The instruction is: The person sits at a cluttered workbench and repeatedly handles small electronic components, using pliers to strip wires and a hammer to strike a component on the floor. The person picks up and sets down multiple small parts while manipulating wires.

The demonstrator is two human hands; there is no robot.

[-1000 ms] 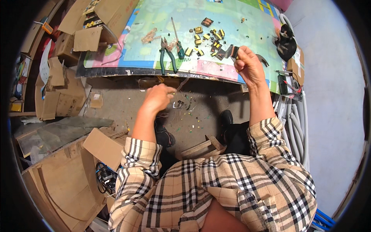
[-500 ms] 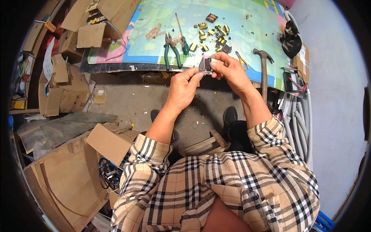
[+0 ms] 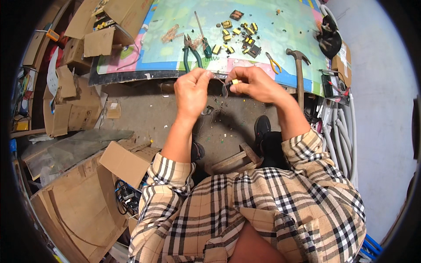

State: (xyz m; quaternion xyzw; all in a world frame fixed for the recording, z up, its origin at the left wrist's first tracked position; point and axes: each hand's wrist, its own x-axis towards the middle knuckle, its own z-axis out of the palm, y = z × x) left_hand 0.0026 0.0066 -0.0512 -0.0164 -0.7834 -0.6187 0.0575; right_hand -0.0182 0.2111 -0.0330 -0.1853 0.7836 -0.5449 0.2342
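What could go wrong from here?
The thin wire between the left hand and right hand might snap if pulled hard.
The black-and-yellow part in the right hand could drop to the floor.
The hammer overhangs the table edge near the right forearm; it might get knocked.

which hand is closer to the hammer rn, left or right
Right. The right hand is to the left of the hammer, apart from it; the left hand is farther left, near the pliers.

Yellow-and-black component (image 3: 235,82), in right fingers (image 3: 244,89), partly hidden
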